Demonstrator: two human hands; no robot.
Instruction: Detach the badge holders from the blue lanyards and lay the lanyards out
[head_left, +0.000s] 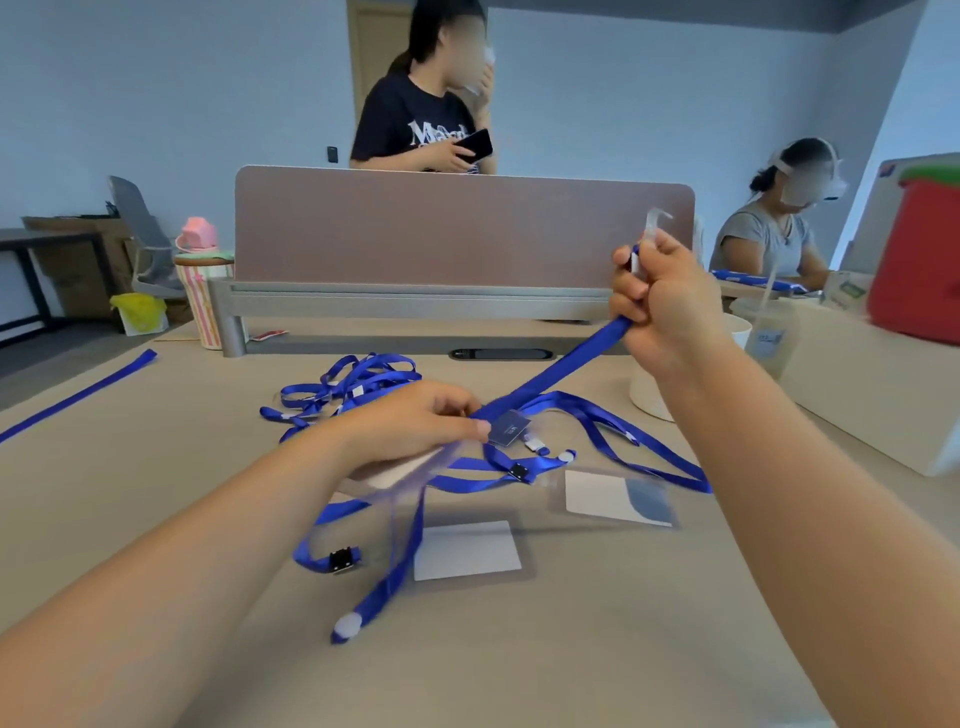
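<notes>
beige surface (519, 649) under both arms, a brown partition (462, 228) behind it: the right hand (662, 301) has its grip clamped on a blue lanyard (566, 364) raised and pulled taut, a clear clip end sticking up above the fist, while the left hand (415, 421) pinches the strap's lower end and a clear badge holder (405, 483). around them lie a tangle of lanyards (343, 389), two more badge holders (615, 496), and one lanyard laid straight (78, 397) far left.
</notes>
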